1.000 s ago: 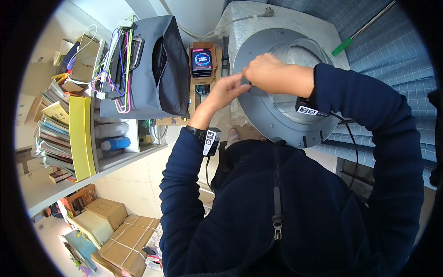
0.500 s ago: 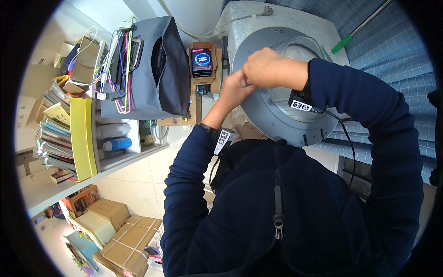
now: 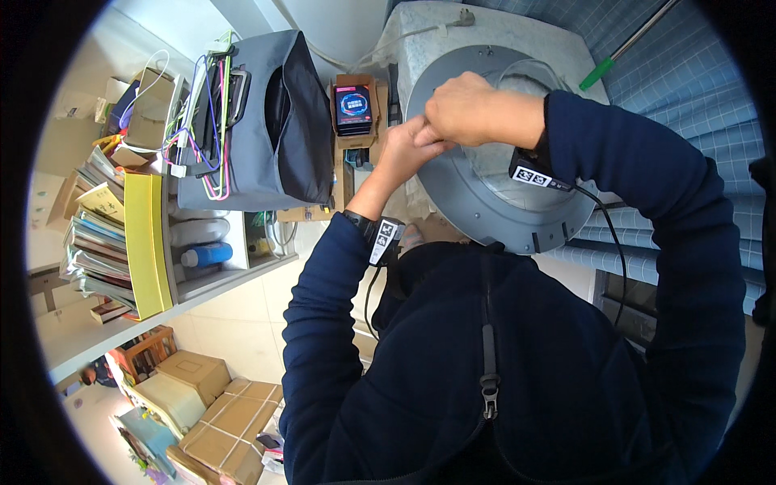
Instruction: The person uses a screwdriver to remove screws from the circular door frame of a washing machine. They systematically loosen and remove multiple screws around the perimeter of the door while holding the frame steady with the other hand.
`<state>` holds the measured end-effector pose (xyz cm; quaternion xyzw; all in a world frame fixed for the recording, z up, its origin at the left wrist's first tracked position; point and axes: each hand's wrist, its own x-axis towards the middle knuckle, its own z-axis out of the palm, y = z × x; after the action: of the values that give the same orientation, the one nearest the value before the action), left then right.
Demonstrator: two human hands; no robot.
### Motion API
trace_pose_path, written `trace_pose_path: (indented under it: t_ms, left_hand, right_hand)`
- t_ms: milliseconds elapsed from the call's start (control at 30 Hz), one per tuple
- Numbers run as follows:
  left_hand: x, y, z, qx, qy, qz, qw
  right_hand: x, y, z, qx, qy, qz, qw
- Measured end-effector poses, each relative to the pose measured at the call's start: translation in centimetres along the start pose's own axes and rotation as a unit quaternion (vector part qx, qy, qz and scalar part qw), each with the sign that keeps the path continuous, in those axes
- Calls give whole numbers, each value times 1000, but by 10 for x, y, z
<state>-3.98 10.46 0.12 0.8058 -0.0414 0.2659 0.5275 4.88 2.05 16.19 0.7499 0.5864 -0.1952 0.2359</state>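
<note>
A wide grey ring (image 3: 493,218) with a large round opening lies over a pale marbled, box-shaped appliance or cover (image 3: 533,31). My right hand (image 3: 469,109) is at the ring's left side, bent at the wrist, with its fingers curled inward. My left hand (image 3: 404,152) comes up from the lower left and meets it, thumb and fingers pinched together against the right fingers. What the fingertips hold, if anything, is hidden between the two hands. A clear curved edge (image 3: 537,66) shows inside the ring's upper right.
Left stands a dark grey fabric bag (image 3: 311,153) with coloured hangers (image 3: 218,137) on it. An open carton (image 3: 353,81) holds dark boxes. A power plug (image 3: 466,16) lies at the back. A green-tipped pole (image 3: 598,74) leans by the blue checked curtain (image 3: 687,97).
My left hand has shifted slightly and its fingers now point further right, under the right hand. My right hand has risen a little. The ring looks unmoved.
</note>
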Motion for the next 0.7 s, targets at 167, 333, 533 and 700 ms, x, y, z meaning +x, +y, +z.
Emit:
trace_pose_path:
  t_ms: [167,333,533,700]
  left_hand:
    - [-6,-2,-6,-3,-62,-153,986]
    - [-13,-16,-20,-44,-135,-157,977]
    - [-8,-8,1,-114,-8,-104,988]
    - [-18,1,-20,73,-141,-208,965]
  right_hand:
    - [6,-3,6,8,23,-11,1000]
    - [3,4,24,79,133,-82,985]
    - [9,-4,8,-23,16,-34,999]
    - [2,2,17,-3,92,-74,993]
